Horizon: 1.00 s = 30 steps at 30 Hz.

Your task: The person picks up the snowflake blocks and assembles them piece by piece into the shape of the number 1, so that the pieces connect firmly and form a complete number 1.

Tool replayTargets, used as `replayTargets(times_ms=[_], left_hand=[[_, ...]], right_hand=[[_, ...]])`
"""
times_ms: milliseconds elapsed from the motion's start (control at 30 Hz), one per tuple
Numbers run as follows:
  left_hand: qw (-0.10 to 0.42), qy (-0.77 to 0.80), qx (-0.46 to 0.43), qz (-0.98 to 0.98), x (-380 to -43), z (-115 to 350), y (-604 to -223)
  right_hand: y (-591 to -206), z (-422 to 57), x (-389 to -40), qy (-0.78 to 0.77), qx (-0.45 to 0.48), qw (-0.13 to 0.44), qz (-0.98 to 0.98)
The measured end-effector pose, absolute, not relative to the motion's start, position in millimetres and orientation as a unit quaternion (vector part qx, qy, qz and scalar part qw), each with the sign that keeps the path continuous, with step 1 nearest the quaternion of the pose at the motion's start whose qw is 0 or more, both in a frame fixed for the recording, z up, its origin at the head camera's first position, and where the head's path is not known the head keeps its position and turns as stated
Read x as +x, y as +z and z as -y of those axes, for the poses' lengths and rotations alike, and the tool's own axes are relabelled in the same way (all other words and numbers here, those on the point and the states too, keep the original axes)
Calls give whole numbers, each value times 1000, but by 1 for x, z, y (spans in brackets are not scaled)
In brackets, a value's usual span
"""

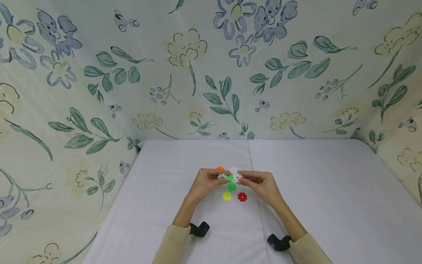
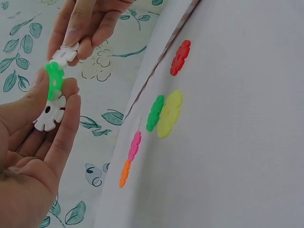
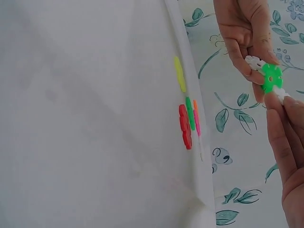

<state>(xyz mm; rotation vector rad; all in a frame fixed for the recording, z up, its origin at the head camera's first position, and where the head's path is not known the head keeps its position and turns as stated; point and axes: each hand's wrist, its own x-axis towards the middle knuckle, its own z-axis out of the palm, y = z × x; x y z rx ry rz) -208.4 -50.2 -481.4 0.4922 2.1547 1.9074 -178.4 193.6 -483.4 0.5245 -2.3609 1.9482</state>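
Observation:
Three toothed plastic snowflake discs form a short chain between the two hands. The green disc [image 2: 54, 80] is in the middle, with a white disc [image 2: 49, 115] at one end and another white disc [image 2: 65, 54] at the other. My left hand [image 1: 203, 184] pinches the green disc between thumb and fingers, the lower white disc lying by its palm. With thumb and fingertips, my right hand [image 1: 266, 187] pinches the far white disc, partly covering it. Both hands are raised above the table, face to face.
On the white-covered table [image 1: 184, 205] lie a yellow disc [image 1: 227, 196], a red disc [image 1: 242, 197], a second green disc [image 1: 232, 186], an orange disc [image 2: 124, 174], a pink disc [image 2: 135, 146] and a white one [image 1: 233, 169]. Flower-printed cloth [image 1: 211, 73] hangs behind.

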Motion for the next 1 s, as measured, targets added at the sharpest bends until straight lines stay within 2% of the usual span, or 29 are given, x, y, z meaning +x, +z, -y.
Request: replayTargets(times_ms=[300, 600, 1000], left_hand=[[110, 647, 173, -734, -207, 48, -480], [103, 654, 162, -732, -204, 44, -479], [98, 653, 161, -734, -203, 42, -480]], right_hand=[[-480, -193, -176, 614, 165, 28, 771], [-476, -189, -173, 562, 182, 85, 802], [-475, -189, -173, 557, 199, 85, 802]])
